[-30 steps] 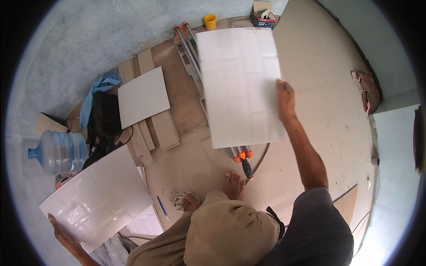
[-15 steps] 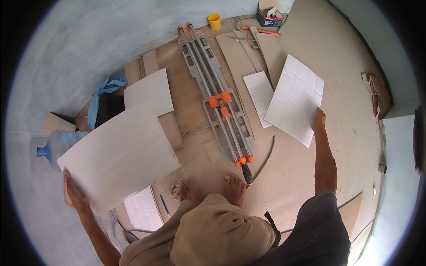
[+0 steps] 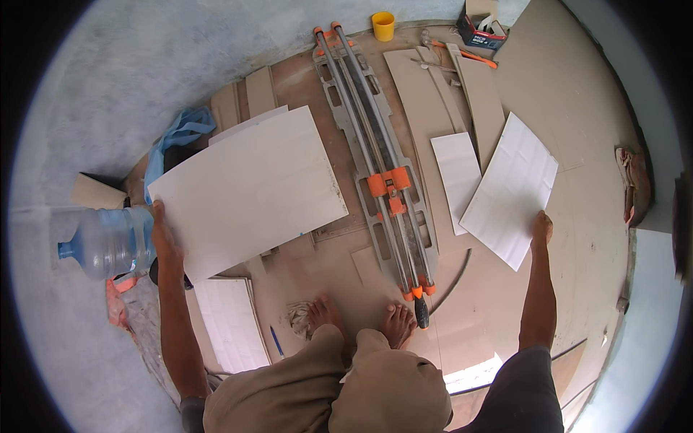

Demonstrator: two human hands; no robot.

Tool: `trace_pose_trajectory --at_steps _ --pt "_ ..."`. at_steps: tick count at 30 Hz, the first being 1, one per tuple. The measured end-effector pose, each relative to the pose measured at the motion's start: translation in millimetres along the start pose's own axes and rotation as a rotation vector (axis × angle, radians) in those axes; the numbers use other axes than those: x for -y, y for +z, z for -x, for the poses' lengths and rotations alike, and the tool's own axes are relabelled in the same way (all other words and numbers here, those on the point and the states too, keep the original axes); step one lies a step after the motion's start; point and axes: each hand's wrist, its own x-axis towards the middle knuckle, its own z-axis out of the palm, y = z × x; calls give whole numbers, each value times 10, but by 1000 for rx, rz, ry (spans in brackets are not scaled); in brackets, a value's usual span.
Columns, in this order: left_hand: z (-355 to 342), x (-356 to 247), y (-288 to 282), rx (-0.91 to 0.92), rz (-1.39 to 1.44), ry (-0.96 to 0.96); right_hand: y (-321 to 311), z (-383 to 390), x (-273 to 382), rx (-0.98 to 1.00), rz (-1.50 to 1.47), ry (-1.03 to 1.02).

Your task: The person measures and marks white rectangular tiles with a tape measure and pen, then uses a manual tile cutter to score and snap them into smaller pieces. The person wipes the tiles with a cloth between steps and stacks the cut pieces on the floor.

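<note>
My left hand (image 3: 167, 234) grips the near left edge of a large white tile (image 3: 253, 191), held tilted above the floor. Part of another white tile (image 3: 249, 127) peeks out behind it. On the other side, my right hand (image 3: 542, 227) is closed on the edge of a smaller white tile (image 3: 511, 191). A narrow white tile piece (image 3: 456, 177) lies beside that one, partly overlapped by it in this view. Between my hands stands a manual tile cutter (image 3: 382, 173) with twin steel rails, orange fittings and a black handle. Fingers under both tiles are hidden.
A large clear water bottle (image 3: 108, 242) lies by the left wall near my forearm. Stacked white tiles (image 3: 231, 325) and a blue pen (image 3: 277, 342) are near my feet. Cut tile strips (image 3: 422, 101), an orange-handled hammer (image 3: 469, 55), a yellow cup (image 3: 383, 27) and a box (image 3: 482, 30) are farther off.
The large tile in my left hand has moved right and forward, now covering most of the white tile behind it. The right-hand tile stays in my grip; the whole view has shifted somewhat.
</note>
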Motion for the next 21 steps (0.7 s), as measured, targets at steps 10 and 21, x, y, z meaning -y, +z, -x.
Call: trace_pose_trajectory --at_steps 10,21 --pt "-641 77 718 94 -80 4 -398 241 252 49 358 -204" --pt "-916 175 1324 226 -8 -82 -449 958 1100 -132 337 -482"
